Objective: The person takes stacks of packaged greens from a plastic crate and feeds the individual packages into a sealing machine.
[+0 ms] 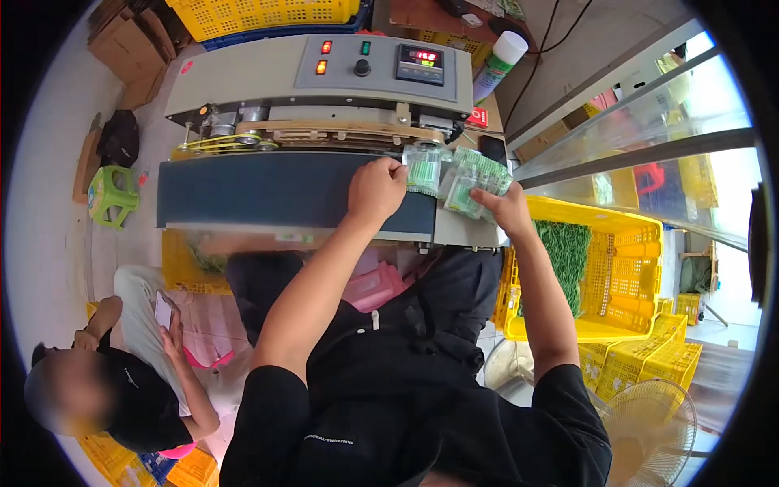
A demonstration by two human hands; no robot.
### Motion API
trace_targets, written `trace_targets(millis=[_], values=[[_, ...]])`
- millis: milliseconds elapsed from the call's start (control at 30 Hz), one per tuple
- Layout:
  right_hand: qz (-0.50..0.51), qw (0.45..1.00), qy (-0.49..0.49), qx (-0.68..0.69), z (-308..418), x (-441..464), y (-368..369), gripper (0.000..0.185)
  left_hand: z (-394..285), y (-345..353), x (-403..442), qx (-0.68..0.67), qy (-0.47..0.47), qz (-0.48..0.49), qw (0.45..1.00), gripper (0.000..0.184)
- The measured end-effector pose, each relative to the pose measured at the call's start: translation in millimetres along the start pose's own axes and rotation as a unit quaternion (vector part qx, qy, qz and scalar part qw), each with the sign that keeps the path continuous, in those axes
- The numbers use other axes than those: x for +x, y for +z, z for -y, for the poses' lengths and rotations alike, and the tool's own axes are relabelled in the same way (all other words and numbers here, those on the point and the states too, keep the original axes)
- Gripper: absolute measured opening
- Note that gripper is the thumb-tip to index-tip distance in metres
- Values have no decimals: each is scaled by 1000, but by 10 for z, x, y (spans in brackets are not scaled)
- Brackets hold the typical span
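My left hand (377,191) is closed, its curled fingers at the left edge of a clear plastic packet (423,171) with green print. That packet lies by the right end of the dark conveyor belt (260,191), its upper edge close to the sealing head of a band sealer (243,77). Under my right hand (505,209) is a fanned stack of similar packets (471,180), gripped at its lower right, with the thumb on top. The stack rests at the metal end plate (458,229); the fingers beneath it are hidden.
A yellow crate (621,280) with green produce (561,256) stands at right, and a fan (649,426) lower right. Behind the machine are a spray can (499,65) and a dark phone (492,148). A seated person (146,398) holds a phone at left, near a green stool (114,196).
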State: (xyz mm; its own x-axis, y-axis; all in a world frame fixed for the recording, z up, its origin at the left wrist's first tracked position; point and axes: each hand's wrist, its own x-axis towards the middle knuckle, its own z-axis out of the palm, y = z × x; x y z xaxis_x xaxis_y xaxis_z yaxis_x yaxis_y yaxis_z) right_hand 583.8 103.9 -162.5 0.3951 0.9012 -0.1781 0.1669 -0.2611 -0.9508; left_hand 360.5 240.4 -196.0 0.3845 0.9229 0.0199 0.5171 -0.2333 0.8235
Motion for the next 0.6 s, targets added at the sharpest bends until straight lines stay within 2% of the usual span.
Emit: trace_targets(millis=[100,167,200,267,367,433,467,533,600], values=[[19,999,7,28,-28,46,1,38,156,-182,-28,15,2,-22,1000,26],[40,999,7,24,-50,78,-33,47,219,-303,-112,-43,41,-112,992,24],[32,999,0,-7,-55,77,-63,49,195,-385,-177,21,158,-223,962,19],[13,996,-4,-92,-50,76,-108,55,87,-388,-308,5,178,-147,973,14],[38,999,-3,-14,24,85,-41,52,-119,-31,-293,2,129,-37,991,17],[96,988,8,123,70,110,0,51,-190,96,-235,-26,101,17,994,21],[62,997,2,53,28,123,-7,53,-257,196,-172,-53,81,44,994,22],[30,999,-21,-30,-47,130,-45,55,-294,321,-105,-19,68,59,996,23],[29,999,-12,-21,-35,131,-50,56,-271,357,-64,-22,45,67,997,23]])
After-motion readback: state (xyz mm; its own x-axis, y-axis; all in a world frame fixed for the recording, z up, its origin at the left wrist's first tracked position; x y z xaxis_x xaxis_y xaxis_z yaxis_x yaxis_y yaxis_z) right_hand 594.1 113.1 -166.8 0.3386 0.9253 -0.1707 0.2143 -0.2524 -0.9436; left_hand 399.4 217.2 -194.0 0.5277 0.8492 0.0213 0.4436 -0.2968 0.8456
